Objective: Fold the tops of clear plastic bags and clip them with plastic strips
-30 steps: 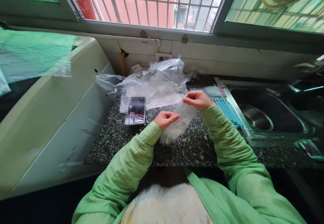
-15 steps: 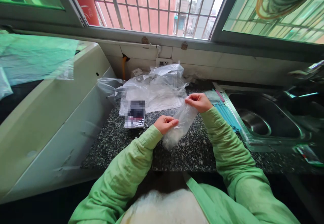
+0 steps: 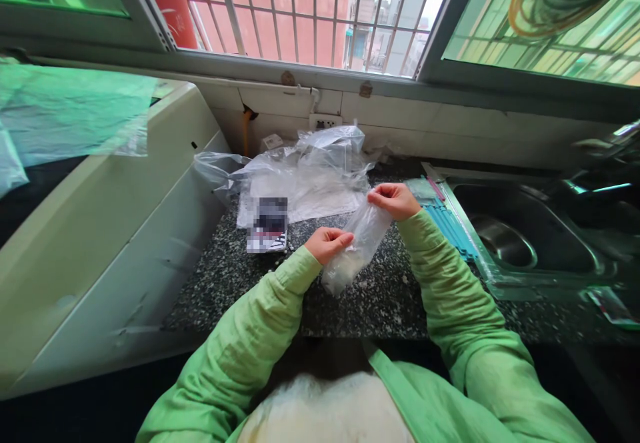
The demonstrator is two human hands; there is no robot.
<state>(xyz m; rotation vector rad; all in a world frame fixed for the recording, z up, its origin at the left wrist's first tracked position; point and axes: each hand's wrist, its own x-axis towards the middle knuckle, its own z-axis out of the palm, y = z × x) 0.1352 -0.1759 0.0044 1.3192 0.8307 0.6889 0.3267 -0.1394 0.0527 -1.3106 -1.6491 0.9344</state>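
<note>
Between my hands a small clear plastic bag [image 3: 359,246] is held slantwise above the speckled dark countertop [image 3: 390,303]. My left hand [image 3: 327,244] pinches its left edge, thumb pointing right. Higher up, my right hand [image 3: 395,201] grips the bag's upper end between thumb and fingers. Something whitish shows through the lower part of the bag; I cannot make out what it is. Behind my hands lies a heap of crumpled clear plastic bags [image 3: 310,179]. A small boxlike item with a blurred picture [image 3: 268,225] stands left of my left hand.
To the right is a metal sink [image 3: 540,229] with a bowl [image 3: 503,241] in it. Thin blue sticks [image 3: 450,229] lie along its left rim. A large pale appliance or cabinet [image 3: 165,163] borders the counter at left. A wall socket [image 3: 325,121] sits below the barred window.
Both hands keep the same hold on the bag, and its lower part has shifted very slightly. The whole view has moved a few pixels; little else differs.
</note>
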